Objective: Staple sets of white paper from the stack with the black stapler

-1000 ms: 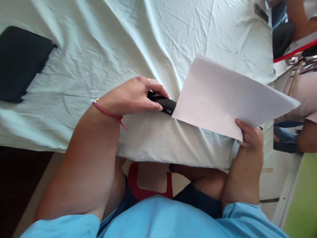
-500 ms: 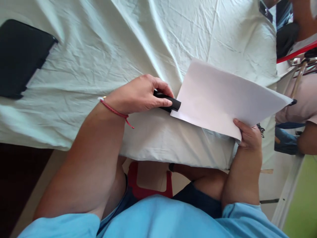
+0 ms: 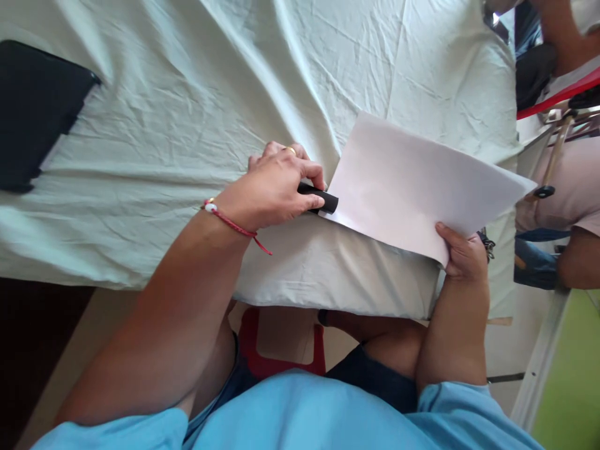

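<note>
No text, label, brand, number or sign can be read at this moment. The white sheet of paper [image 3: 412, 187] shows a blank face. The small black oblong device [image 3: 319, 199] shows no legible marking, nor does the flat black rectangular case [image 3: 32, 112]. The pale green creased cloth [image 3: 210, 94] is plain and unprinted.
</note>
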### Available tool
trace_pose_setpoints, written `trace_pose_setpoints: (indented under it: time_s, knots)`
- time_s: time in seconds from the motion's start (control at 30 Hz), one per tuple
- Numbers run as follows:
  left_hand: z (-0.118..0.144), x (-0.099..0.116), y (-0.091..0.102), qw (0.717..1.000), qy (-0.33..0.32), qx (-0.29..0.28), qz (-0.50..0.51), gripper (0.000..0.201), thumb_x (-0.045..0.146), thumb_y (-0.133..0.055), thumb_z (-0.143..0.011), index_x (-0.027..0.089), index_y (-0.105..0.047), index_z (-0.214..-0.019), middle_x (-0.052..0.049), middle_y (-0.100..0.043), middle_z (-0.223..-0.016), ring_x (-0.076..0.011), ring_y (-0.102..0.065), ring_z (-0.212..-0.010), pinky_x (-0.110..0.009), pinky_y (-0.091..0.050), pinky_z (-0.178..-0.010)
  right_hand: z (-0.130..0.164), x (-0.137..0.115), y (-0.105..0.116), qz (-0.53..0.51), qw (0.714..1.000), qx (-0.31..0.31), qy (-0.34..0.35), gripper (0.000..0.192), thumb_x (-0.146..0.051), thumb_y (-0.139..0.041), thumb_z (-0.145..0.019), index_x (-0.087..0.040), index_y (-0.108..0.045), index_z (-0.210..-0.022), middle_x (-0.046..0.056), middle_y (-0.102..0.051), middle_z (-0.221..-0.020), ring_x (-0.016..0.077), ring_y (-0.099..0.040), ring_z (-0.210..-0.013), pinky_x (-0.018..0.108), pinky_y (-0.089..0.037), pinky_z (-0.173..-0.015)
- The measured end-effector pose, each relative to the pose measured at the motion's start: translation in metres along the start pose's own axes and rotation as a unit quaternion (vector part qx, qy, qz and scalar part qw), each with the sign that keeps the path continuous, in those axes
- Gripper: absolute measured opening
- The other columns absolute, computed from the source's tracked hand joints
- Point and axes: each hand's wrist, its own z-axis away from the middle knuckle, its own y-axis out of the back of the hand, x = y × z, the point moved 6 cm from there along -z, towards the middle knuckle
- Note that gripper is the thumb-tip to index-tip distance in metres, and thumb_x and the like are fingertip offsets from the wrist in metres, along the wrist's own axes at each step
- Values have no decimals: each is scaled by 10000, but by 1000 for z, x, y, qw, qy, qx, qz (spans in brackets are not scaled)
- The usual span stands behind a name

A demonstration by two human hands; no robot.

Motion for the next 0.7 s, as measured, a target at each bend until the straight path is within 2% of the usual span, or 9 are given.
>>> trace_pose_setpoints:
  time_s: [0.07, 0.23, 0.33, 0.4, 0.43, 0.5, 0.6, 0.63, 0.7]
  knots:
    - [1, 3, -1, 1000, 0, -8, 0, 244, 432, -780, -962, 255, -866, -1107, -96, -766, -1311, -416, -617, -1379, -541, -469, -1202, -1, 0, 0, 13, 1000, 5, 8, 605, -320, -1128, -418, -201, -802, -914, 22, -884, -953, 197, -812, -892, 310, -733, -838]
    - [-1, 9, -1, 993, -61, -59, 81, 216, 364, -755, -904, 202, -851, -1011, -67, -800, -1152, -273, -739, -1097, -369, -545, -994, -9, 0, 5, 26, 999, 26, 34, 610, -357, -1133, -437, -169, -830, -932, 54, -888, -967, 187, -809, -836, 301, -733, -819]
    - [2, 10, -4, 981, -89, -116, 125, 214, 411, -793, -869, 235, -873, -962, -30, -814, -1069, -250, -754, -1040, -328, -543, -908, -12, -2, 6, 13, 997, 41, 57, 573, -357, -1129, -450, -174, -832, -905, 40, -889, -970, 170, -798, -809, 286, -741, -790]
    - [4, 7, -4, 978, -67, -128, 153, 242, 458, -774, -911, 239, -873, -937, -30, -814, -1011, -247, -750, -987, -337, -533, -862, -12, -4, 5, -2, 996, 51, 70, 588, -358, -1134, -455, -171, -831, -924, 40, -886, -970, 170, -798, -825, 283, -745, -807]
    - [4, 5, -3, 978, -42, -113, 169, 270, 478, -754, -942, 233, -867, -934, -36, -806, -976, -248, -741, -960, -349, -528, -846, -11, -5, 5, -10, 996, 56, 75, 608, -352, -1136, -454, -163, -834, -947, 47, -883, -977, 173, -801, -840, 283, -746, -827]
    - [3, -3, 3, 978, 24, -38, 203, 314, 495, -716, -1003, 211, -848, -974, -50, -785, -937, -248, -714, -929, -375, -522, -840, -8, -8, 4, -31, 994, 61, 87, 629, -332, -1133, -454, -149, -833, -976, 61, -878, -991, 188, -816, -884, 293, -748, -879]
    - [2, -11, 9, 963, 97, 60, 245, 322, 486, -746, -1023, 189, -818, -1122, -62, -796, -1038, -249, -705, -997, -379, -544, -874, -4, -13, 0, -67, 990, 44, 112, 561, -312, -1112, -482, -169, -828, -944, 38, -873, -992, 192, -832, -963, 294, -743, -968]
    - [1, -11, 8, 960, 102, 64, 254, 340, 489, -767, -1013, 189, -812, -1168, -66, -807, -1086, -256, -715, -1030, -375, -556, -879, -2, -15, -1, -77, 989, 34, 123, 527, -309, -1100, -503, -182, -829, -937, 27, -875, -1003, 186, -834, -991, 289, -735, -1006]
    - [-2, -7, 2, 961, 79, 34, 262, 376, 503, -798, -982, 204, -817, -1210, -70, -831, -1133, -273, -745, -1063, -369, -573, -865, 0, -17, -4, -92, 985, 19, 145, 473, -300, -1071, -543, -204, -835, -941, 13, -883, -1049, 179, -837, -1044, 292, -715, -1089]
